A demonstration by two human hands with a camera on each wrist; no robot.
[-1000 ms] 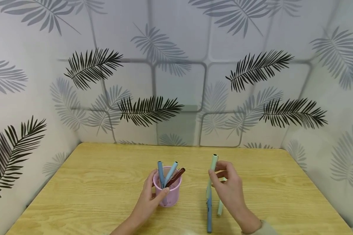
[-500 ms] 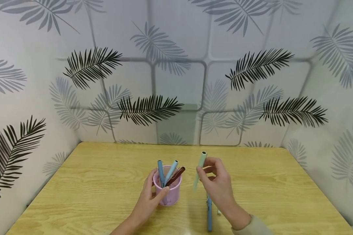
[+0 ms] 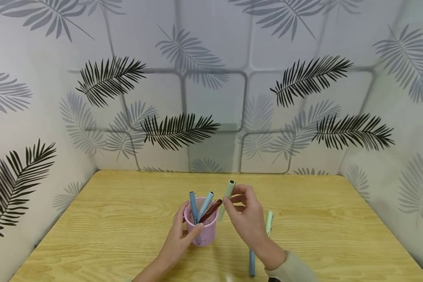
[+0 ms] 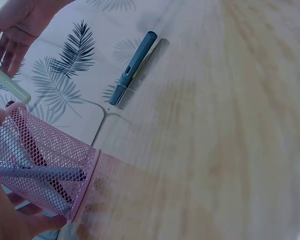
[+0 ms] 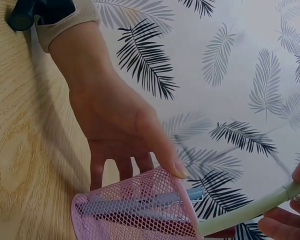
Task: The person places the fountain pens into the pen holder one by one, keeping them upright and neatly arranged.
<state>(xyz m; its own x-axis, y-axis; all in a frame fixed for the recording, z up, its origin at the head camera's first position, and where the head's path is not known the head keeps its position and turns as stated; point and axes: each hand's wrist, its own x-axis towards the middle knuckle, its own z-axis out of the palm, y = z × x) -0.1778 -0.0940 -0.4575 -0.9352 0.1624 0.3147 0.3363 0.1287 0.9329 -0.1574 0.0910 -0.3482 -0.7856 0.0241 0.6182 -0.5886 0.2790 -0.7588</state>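
My left hand (image 3: 179, 239) grips a pink mesh pen cup (image 3: 207, 235) upright on the table, thumb at its rim. Inside lean a dark blue pen (image 3: 192, 201), a light blue pen (image 3: 206, 204) and a dark red pen (image 3: 211, 211). My right hand (image 3: 246, 215) pinches a light green pen (image 3: 229, 190) near its upper end, tilted, beside the cup's right rim. In the right wrist view that pen (image 5: 245, 211) has its lower end close to the cup's mouth; whether it is inside I cannot tell.
On the wooden table (image 3: 127, 219), a blue pen (image 3: 252, 264) lies below my right forearm. A second light green pen (image 3: 269, 221) lies just right of it, partly hidden by that arm. Leaf-patterned walls (image 3: 211, 98) stand behind and at both sides.
My right hand has carried the light green pen leftward from above the loose pens to the cup's right rim. The left hand and cup have stayed in place.
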